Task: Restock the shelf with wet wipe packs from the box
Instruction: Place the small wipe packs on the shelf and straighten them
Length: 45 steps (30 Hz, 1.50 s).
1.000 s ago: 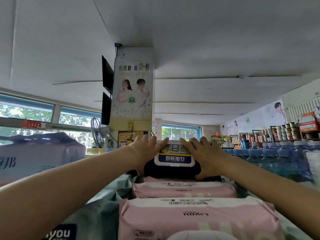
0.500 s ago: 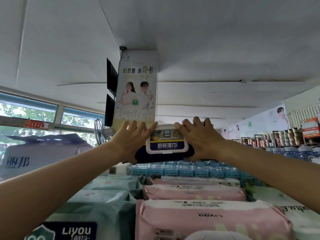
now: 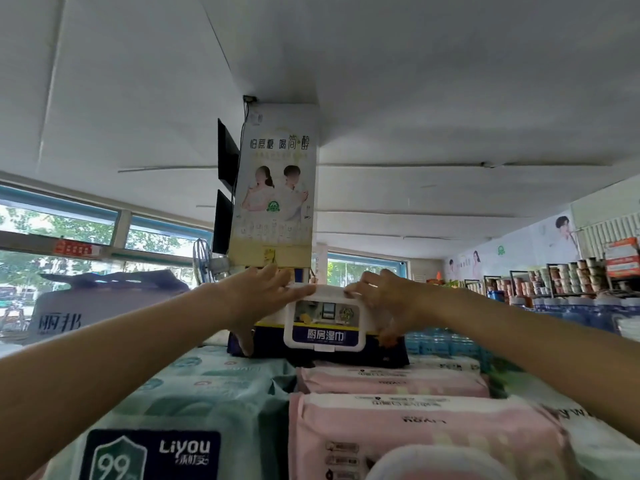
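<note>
— Look up at the top of the shelf. From where I stand the big things first: a row of pink packs (image 3: 391,381) runs back from six o'clock, with teal packs (image 3: 214,372) at their nine o'clock side, and the bulky tissue bale (image 3: 104,306) off at ten o'clock.

— And the one being stocked?

— The navy wet wipe pack (image 3: 322,344) with the white flip lid (image 3: 324,325) sits dead centre, at the far end of the pink row, seemingly resting on the stack. The left hand (image 3: 256,299) grips its nine o'clock end, thumb down the side, fingers curled over the top edge. The right hand (image 3: 384,301) holds the three o'clock end the same way.

— What worries you?

— I reckon the footing is soft. The packs underneath are squashy, and the navy one looks to straddle the seam between teal and pink. If both hands let go before it settles flat, it could tip towards twelve o'clock and drop behind, or slide back at the person.

— Anything else?

— Fingers pressing on the lid's rim might pop it open. And a hard shove could nudge the pink row out of line.
</note>
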### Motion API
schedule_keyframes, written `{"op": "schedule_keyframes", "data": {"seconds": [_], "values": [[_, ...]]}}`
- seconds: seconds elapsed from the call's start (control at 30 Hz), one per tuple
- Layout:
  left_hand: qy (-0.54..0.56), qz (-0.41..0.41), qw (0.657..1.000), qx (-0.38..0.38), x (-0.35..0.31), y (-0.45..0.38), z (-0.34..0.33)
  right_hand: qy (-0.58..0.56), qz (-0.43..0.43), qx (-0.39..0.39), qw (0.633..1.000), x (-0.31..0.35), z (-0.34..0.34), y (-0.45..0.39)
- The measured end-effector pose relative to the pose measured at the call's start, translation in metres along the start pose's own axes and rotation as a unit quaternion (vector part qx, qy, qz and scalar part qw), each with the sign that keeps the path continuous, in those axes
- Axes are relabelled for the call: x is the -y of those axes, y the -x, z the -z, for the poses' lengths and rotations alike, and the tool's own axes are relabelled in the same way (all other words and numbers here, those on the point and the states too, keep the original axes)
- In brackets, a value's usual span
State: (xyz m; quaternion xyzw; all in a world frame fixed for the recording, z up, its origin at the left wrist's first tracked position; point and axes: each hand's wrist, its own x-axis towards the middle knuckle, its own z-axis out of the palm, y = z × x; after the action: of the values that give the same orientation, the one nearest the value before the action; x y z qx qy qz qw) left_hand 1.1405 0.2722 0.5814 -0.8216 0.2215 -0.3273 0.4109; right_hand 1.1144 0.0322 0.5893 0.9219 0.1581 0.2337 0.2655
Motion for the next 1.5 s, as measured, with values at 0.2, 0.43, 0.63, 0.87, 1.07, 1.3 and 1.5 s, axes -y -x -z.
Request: {"op": "schedule_keyframes", "data": {"seconds": [0.2,0.43,0.63,0.87,1.07,1.3,1.5], "values": [[0.029,0.065,0.996,0.056,-0.013,0.002,0.013,-0.026,-0.026,-0.004,0.999,-0.001,0.004,0.006],[0.033,0.087,0.994,0.048,-0.009,0.017,0.018,0.003,-0.046,0.023,0.999,0.005,0.017,0.014],[0.081,0.090,0.993,-0.003,0.004,0.062,0.021,-0.044,-0.074,0.014,0.996,0.029,0.048,0.048],[0.321,0.012,0.947,0.024,0.013,0.138,0.021,-0.080,-0.089,-0.002,0.993,0.097,0.096,0.090],[0.349,0.036,0.936,0.013,-0.009,0.210,-0.005,-0.097,-0.004,-0.058,0.994,0.214,0.098,0.128],[0.302,0.088,0.946,-0.072,-0.047,0.242,-0.036,-0.026,-0.085,-0.022,0.996,0.268,0.060,0.124],[0.346,0.063,0.935,-0.048,-0.041,0.227,-0.052,-0.103,-0.150,-0.038,0.982,0.280,0.049,0.099]]}}
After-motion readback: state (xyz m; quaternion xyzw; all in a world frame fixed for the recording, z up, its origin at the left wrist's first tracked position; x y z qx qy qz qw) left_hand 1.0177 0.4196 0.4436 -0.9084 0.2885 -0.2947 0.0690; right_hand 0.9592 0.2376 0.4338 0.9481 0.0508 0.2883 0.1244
